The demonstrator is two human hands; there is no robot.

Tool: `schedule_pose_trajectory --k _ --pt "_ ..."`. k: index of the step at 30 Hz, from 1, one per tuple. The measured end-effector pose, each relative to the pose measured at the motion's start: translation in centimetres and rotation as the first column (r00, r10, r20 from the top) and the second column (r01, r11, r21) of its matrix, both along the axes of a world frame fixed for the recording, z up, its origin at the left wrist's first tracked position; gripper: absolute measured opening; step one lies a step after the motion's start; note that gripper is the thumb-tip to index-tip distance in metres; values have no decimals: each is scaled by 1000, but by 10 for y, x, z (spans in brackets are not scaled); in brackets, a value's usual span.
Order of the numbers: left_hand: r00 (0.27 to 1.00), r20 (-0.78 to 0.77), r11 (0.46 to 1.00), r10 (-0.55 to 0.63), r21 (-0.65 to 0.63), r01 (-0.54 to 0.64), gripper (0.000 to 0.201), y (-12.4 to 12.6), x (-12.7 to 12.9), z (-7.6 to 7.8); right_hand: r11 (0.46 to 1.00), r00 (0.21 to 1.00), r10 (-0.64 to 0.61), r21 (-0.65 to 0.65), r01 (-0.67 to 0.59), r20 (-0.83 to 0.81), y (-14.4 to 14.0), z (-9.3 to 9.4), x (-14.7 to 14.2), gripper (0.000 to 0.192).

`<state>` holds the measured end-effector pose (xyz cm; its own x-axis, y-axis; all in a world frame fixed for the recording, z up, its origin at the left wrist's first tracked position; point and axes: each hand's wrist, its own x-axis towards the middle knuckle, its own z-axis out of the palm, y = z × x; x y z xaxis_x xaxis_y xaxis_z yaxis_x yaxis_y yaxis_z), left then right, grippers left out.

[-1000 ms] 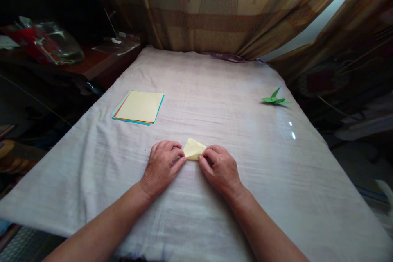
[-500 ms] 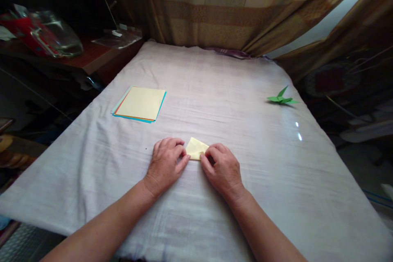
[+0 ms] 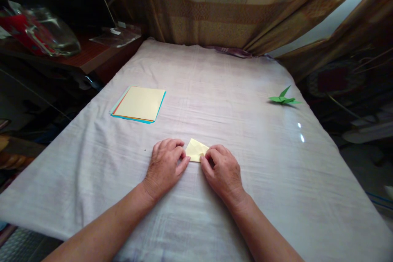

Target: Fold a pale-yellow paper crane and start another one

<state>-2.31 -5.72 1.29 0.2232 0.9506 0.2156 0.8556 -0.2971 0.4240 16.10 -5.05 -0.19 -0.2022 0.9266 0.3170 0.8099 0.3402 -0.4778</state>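
1. Head camera is showing your left hand (image 3: 166, 166) and right hand (image 3: 221, 170) lying close together on the pale grey cloth-covered table (image 3: 215, 102), near its front edge.
2. You are pressing a small folded piece of pale yellow paper (image 3: 195, 150) flat against the cloth between both hands.
3. Your left hand is resting palm down with its fingers curled, fingertips touching the paper's left edge.
4. Your right hand is pinching the paper's right corner between thumb and curled fingers.
5. A stack of square coloured paper sheets (image 3: 138, 104), pale yellow on top with blue and orange edges showing, is lying well apart at the far left.
6. A small green folded paper figure (image 3: 284, 98) is sitting near the table's right edge.
7. Patterned brown curtains (image 3: 221, 4) are hanging behind the table.
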Motion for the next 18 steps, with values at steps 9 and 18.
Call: schedule_pose_trajectory --k 9,18 --pt "1000 0 1000 8 -10 -8 12 1 1 1 1000 1000 -5 0 5 2 1 -1 0 19" --pt "1000 0 999 23 -29 -23 9 0 -1 -3 1000 999 10 -25 -10 -35 1 -1 2 13"
